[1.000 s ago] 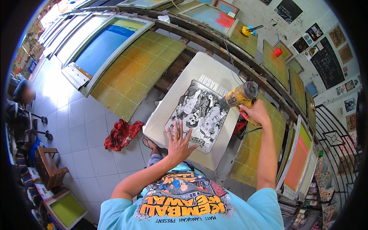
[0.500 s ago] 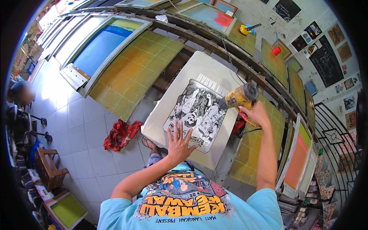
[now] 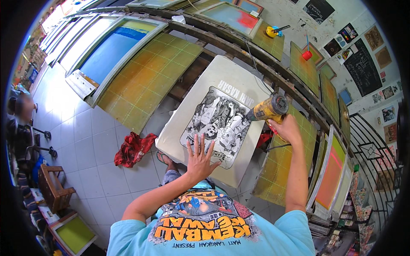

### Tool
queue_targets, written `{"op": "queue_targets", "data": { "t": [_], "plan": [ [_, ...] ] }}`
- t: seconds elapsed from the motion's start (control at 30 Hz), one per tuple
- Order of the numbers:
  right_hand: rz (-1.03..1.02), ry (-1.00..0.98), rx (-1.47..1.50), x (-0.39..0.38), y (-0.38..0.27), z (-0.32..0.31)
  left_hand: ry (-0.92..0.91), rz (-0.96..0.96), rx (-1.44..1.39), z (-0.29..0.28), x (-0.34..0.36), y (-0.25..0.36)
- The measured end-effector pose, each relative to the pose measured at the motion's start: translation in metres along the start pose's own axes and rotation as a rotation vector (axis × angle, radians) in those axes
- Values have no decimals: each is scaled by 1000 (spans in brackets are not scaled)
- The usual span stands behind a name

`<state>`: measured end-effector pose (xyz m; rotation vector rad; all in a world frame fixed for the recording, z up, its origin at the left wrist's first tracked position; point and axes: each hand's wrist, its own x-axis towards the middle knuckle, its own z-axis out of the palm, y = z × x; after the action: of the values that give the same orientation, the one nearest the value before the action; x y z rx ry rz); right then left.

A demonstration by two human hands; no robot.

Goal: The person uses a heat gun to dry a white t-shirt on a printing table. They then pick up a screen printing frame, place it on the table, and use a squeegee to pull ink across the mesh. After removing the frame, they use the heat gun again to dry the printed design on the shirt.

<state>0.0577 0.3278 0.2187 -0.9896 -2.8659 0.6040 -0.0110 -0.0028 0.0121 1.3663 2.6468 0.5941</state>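
My right hand (image 3: 285, 128) is wrapped round the red-and-black handle of a yellow heat gun (image 3: 267, 109). Its nozzle points left, over the right edge of a black-and-white illustrated print (image 3: 215, 121). That print lies on cream fabric (image 3: 235, 70) stretched flat over a board before me, with pale lettering beside the picture. Fingers spread, my left hand (image 3: 199, 161) rests flat at the near left part of the print and holds nothing. The palm hides some of the artwork.
Green-yellow gridded boards (image 3: 149, 79) flank the fabric along a dark metal rail. A blue screen frame (image 3: 113, 53) sits at the left. Crumpled red cloth (image 3: 134, 149) lies on the tiled floor near a wooden stool (image 3: 55, 187). A person (image 3: 23, 128) is at the far left.
The heat gun and my right hand have shifted slightly right, the gun turning a little. My left hand stays spread on the print. The person at far left has moved slightly.
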Motion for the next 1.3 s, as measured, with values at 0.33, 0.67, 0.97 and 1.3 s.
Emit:
{"op": "queue_targets", "data": {
  "t": [0.33,0.67,0.97,1.3],
  "plan": [
    [34,80,-44,4,17,2,-56,53,-11,-3,0,0],
    [30,95,-94,11,29,1,-12,65,-1,-4,-1,4],
    [-14,91,-47,11,26,4,-58,134,-20,-4,-7,5],
    [10,70,-53,4,13,0,-116,261,-7,8,-15,1]
  ]
}}
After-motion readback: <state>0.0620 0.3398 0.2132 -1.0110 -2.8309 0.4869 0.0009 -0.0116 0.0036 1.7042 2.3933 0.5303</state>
